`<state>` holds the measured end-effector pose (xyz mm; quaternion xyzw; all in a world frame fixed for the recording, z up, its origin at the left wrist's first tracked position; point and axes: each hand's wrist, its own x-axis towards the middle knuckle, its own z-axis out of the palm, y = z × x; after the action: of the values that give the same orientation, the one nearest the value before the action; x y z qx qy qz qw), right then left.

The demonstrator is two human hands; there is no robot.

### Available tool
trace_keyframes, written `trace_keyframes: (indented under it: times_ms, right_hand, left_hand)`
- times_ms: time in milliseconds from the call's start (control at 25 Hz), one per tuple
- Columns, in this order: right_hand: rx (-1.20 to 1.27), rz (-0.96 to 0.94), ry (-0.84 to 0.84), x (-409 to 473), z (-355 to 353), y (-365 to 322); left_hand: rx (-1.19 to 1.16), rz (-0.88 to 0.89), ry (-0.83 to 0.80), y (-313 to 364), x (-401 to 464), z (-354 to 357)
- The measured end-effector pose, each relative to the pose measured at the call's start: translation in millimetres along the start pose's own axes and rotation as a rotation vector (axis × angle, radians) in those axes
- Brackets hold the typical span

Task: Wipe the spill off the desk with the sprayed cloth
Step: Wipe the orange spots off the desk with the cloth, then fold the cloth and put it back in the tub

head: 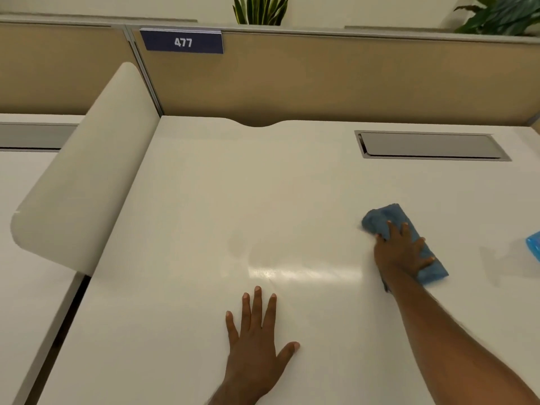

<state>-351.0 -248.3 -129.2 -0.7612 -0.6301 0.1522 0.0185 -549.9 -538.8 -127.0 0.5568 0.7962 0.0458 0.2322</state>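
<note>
A folded blue cloth (393, 214) lies on the white desk (204, 200) at the right. My right hand (401, 251) presses flat on top of it, fingers spread, covering its middle. My left hand (257, 334) rests palm down on the desk near the front edge, fingers apart, holding nothing. Between the two hands a shiny wet streak (304, 271) crosses the desk surface, and a faint dull smear (239, 244) shows just above its left end.
A grey cable hatch (429, 146) is set into the desk at the back right. A curved white side divider (87, 171) rises along the left edge. A tan partition with the sign 477 (182, 42) closes the back. A blue object (534, 249) pokes in at the right edge.
</note>
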Motion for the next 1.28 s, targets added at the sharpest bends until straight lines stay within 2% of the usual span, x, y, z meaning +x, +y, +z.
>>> trace_keyframes:
  times_ms: [200, 320, 440, 520, 600, 680, 800, 880, 960, 1080, 1160, 1280]
  right_hand:
    - [0.085, 0.169, 0.048, -16, -20, 93]
    - [0.418, 0.276, 0.227, -33, -34, 130]
    - [0.680, 0.211, 0.453, -47, -70, 141]
    - [0.871, 0.158, 0.468, -54, -99, 147]
    - [1.291, 0.120, 0.293, -59, -123, 154]
    - [1.717, 0.031, -0.030, -68, -140, 161]
    - [1.991, -0.076, -0.483, -82, -152, 169]
    - [2.043, -0.104, -0.669, -91, -156, 172]
    - [2.073, -0.137, -0.833, -96, -158, 178]
    - [2.035, -0.104, -0.987, -95, -162, 187]
    - [1.954, -0.064, -1.030, -88, -168, 198]
    - [1.705, -0.050, -0.938, -71, -174, 225]
  left_hand:
    - [0.033, 0.026, -0.012, 17, 10, -10]
    - [0.034, 0.061, -0.011, 37, 15, -16]
    - [0.023, 0.131, 0.012, 64, 20, -20]
    - [-0.031, 0.194, 0.039, 89, 26, -25]
    - [-0.153, 0.264, 0.065, 118, 36, -34]
    - [-0.353, 0.320, 0.068, 152, 46, -48]
    - [-0.627, 0.339, 0.008, 206, 55, -65]
    - [-0.769, 0.326, -0.080, 237, 57, -74]
    - [-0.906, 0.360, -0.249, 263, 57, -76]
    - [-1.150, 0.407, -0.487, 286, 55, -68]
    - [-1.299, 0.330, -0.504, 299, 52, -62]
    - [-1.368, 0.298, -0.468, 308, 52, -51]
